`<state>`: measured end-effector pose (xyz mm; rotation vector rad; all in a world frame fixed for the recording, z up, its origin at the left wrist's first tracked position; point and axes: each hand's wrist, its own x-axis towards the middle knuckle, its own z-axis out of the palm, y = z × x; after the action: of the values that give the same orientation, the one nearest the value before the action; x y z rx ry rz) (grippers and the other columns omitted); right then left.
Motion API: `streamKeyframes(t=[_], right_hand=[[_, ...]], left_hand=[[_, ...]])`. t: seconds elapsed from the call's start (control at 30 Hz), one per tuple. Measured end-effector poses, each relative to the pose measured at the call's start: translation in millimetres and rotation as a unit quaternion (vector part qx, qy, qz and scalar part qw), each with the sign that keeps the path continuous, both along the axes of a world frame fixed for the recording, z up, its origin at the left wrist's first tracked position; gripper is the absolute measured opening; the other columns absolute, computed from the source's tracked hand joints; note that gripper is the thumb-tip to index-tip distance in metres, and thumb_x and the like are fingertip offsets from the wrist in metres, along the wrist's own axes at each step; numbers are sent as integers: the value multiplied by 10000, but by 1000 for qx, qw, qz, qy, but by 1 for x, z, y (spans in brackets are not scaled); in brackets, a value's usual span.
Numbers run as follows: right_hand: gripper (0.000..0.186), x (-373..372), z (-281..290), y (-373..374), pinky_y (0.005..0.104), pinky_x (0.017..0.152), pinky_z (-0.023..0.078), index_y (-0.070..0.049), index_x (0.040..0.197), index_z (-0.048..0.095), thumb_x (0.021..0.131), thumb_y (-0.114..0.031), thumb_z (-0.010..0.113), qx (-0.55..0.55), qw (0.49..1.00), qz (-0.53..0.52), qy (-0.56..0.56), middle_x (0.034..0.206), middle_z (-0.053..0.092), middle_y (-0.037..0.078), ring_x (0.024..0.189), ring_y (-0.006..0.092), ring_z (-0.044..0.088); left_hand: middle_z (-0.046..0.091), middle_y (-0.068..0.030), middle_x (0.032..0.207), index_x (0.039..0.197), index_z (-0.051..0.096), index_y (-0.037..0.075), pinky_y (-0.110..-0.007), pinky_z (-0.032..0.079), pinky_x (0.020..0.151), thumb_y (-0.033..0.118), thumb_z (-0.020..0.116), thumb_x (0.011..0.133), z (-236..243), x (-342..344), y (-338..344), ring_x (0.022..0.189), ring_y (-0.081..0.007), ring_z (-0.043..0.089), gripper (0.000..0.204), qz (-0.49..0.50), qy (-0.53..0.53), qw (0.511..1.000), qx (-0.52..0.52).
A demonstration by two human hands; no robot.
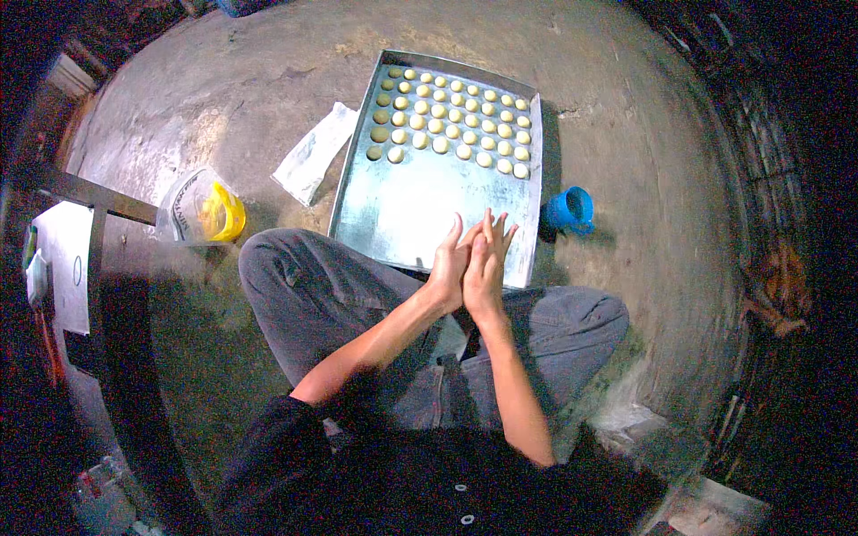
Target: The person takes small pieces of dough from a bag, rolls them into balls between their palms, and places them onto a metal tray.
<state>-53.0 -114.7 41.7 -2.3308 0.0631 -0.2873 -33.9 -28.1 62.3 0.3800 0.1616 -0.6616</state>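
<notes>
My left hand (450,265) and my right hand (483,272) are pressed palm to palm above the near right part of a shallow metal tray (375,201). Their fingers stretch forward, some of them slightly spread. Whatever lies between the palms, if anything, is hidden. Small, round, pale-yellow dough balls (441,145) stand in rows over the far half of the tray. Its near half shows bare, shiny metal. The tray rests on the floor in front of my crossed legs (331,277).
Right of the tray stands a blue cup (569,212). A white sheet or bag (315,154) lies against its left side. Farther left is a clear plastic tub (183,210) with something yellow at its mouth. A dark wooden frame (125,204) stands at the left edge.
</notes>
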Motion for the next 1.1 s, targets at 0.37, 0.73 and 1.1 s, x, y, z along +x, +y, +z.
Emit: streamKeyframes(t=[0.37,0.73,1.1], right_hand=[[634,-15,50,29,499,1221,99,-1,1572,203,1075,-376,327,41,998,55,-17,1631,191,237,1519,424,108],[617,-23,43,44,610,1196,60,-48,1560,282,1062,-407,342,-59,997,33,-43,1609,210,276,1494,508,87],[579,-19,24,34,658,1177,57,-120,1556,322,1055,-400,404,-114,993,7,-36,1612,230,246,1495,508,59]], left_hand=[[224,-188,1625,1582,172,68,-539,183,1218,576,300,1029,-37,-17,-27,1482,-404,246,762,35,-234,970,-61],[185,-188,1638,1580,211,134,-528,196,1224,579,328,1022,-32,12,-11,1493,-400,226,723,12,-70,982,-173],[212,-165,1637,1568,223,45,-505,210,1220,609,221,1032,-41,2,3,1500,-365,230,778,10,-17,991,-131]])
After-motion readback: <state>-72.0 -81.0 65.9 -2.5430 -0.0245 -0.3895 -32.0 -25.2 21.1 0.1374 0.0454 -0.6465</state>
